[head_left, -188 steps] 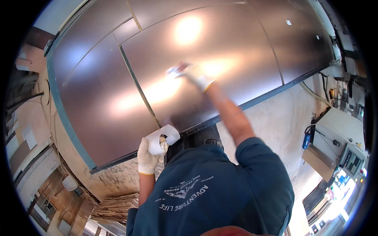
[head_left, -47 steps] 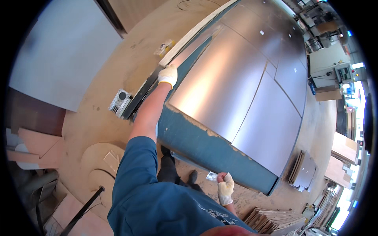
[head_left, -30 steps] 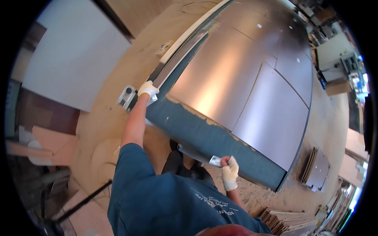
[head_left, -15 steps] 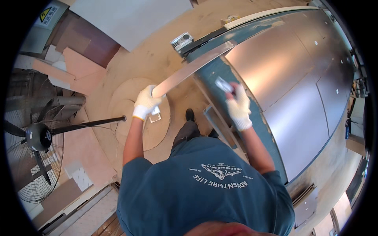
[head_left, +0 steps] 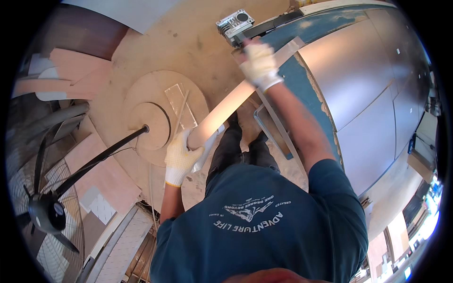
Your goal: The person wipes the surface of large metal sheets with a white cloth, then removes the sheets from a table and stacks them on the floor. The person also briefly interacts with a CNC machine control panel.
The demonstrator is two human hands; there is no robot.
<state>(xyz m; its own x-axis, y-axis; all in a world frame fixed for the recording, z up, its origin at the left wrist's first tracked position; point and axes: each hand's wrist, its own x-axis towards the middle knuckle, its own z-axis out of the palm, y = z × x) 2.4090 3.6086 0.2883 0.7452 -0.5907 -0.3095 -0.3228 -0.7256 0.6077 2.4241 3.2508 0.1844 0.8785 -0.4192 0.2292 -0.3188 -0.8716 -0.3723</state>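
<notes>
My left hand [head_left: 181,158], in a cream knit glove, grips the near end of a long, narrow, copper-brown strip [head_left: 226,109]. A whitish, shiny piece [head_left: 207,150] shows beside that end, partly hidden behind the strip. The strip slants up to the right, its far end over the blue-green edge of the worktable [head_left: 302,73]. My right hand [head_left: 259,66], also gloved, is over the far part of the strip and smeared by motion. Its fingers are closed beside a metal device [head_left: 236,24] at the table's corner; what they hold is not clear.
Large shiny brown sheets [head_left: 358,104] cover the table on my right. A round wooden base [head_left: 188,96] with a black fan pole [head_left: 101,160] stands at left, the caged fan [head_left: 47,212] lower left. Loose boards [head_left: 75,70] lie beyond. A metal frame [head_left: 273,132] is near my legs.
My right hand has swung up and left, from the table edge across the strip to the metal device. My left hand still grips the strip, now lower in view.
</notes>
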